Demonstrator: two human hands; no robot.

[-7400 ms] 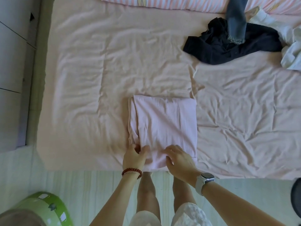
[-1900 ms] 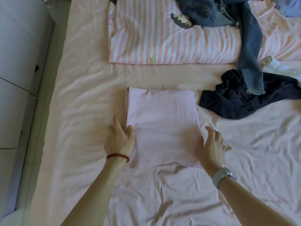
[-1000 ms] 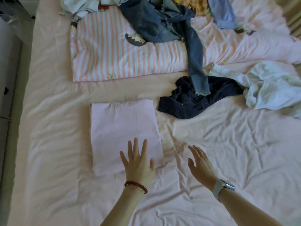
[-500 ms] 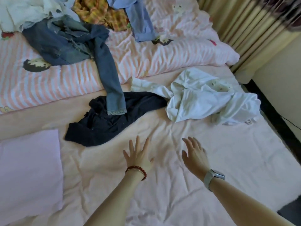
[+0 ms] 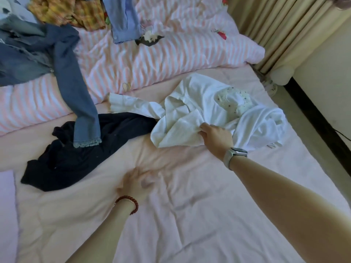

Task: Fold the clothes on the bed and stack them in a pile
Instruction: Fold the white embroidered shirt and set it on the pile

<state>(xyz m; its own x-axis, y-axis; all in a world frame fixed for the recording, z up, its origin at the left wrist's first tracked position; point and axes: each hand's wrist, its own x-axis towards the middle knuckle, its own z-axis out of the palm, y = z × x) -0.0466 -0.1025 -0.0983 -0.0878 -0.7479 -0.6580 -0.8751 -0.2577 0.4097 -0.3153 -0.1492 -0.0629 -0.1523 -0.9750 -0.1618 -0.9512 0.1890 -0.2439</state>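
Note:
A crumpled white garment (image 5: 218,109) lies on the right side of the pink bed sheet (image 5: 190,215). My right hand (image 5: 215,136) pinches a fold of it near its front edge. My left hand (image 5: 137,182) is blurred, low over the sheet in the middle, and holds nothing. A black garment (image 5: 76,154) lies spread to the left, with a blue jeans leg (image 5: 79,103) draped over it. The folded pink garment (image 5: 6,215) shows only as a strip at the left edge.
A pink striped duvet (image 5: 152,57) lies across the back of the bed, carrying jeans, a yellow plaid garment (image 5: 76,14) and a light blue garment (image 5: 123,19). Curtains (image 5: 284,25) and a wall close off the right side, past the bed's right edge.
The view has swung further right, away from the folded pink garment. My right hand reached forward and took hold of the white garment. My left hand stayed low over the sheet.

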